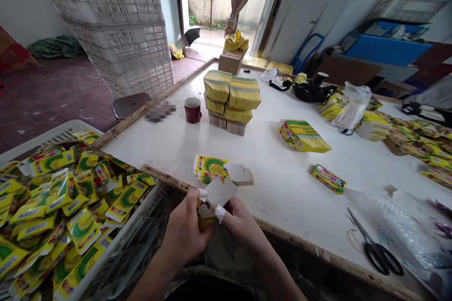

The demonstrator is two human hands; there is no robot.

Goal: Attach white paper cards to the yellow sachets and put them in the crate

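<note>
Just past the table's front edge, both my hands work on one small yellow cardboard box (221, 191), its white inner flaps turned up. My left hand (187, 225) wraps round its yellow side, fingers closed. The thumb and fingers of my right hand (240, 221) pinch the near flap; white tape covers digits on both hands. Right behind the box lies a small pile of flat yellow-green cartons (210, 169), with white flaps pointing right. The lower part of the held box is hidden by my fingers.
A white crate (116, 240) of yellow boxes stands at left. On the white table (158, 146) are stacked carton bundles (229, 99), a maroon mug (192, 110), another bundle (303, 135), a single box (328, 178) and black-handled scissors (377, 251). Tall crates (120, 23) rise behind.
</note>
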